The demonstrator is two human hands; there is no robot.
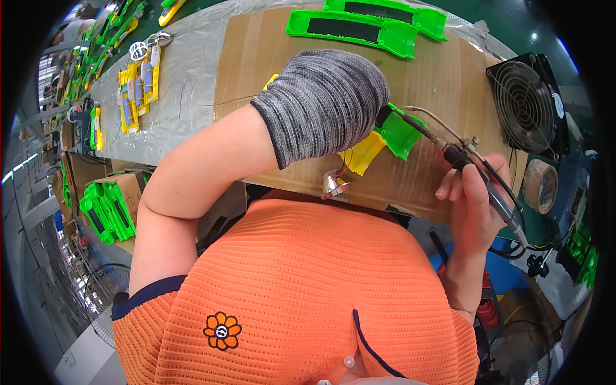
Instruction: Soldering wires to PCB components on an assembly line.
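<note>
A grey knitted glove covers my left hand (pixel 330 99), which is over the cardboard sheet with its fingers hidden from view. Beyond that hand's right side show a green plastic casing (pixel 405 133) and a yellow plastic part (pixel 363 154). In my right hand (pixel 480 196) is a soldering iron (pixel 454 156), its fingers wrapped around the handle and its tip pointing left toward the gloved hand. A thin metal tube runs along the iron. Below the yellow part, near the cardboard's front edge, lies a small shiny lamp reflector (pixel 334 185) with thin red wires.
Green casings with black panels (pixel 359 32) lie at the cardboard's far edge. A black fan (pixel 527 106) stands at the right, near a tape roll (pixel 540 186). On the left, yellow parts with batteries (pixel 138 93) rest on plastic sheeting. A box of green casings (pixel 109 208) sits lower left.
</note>
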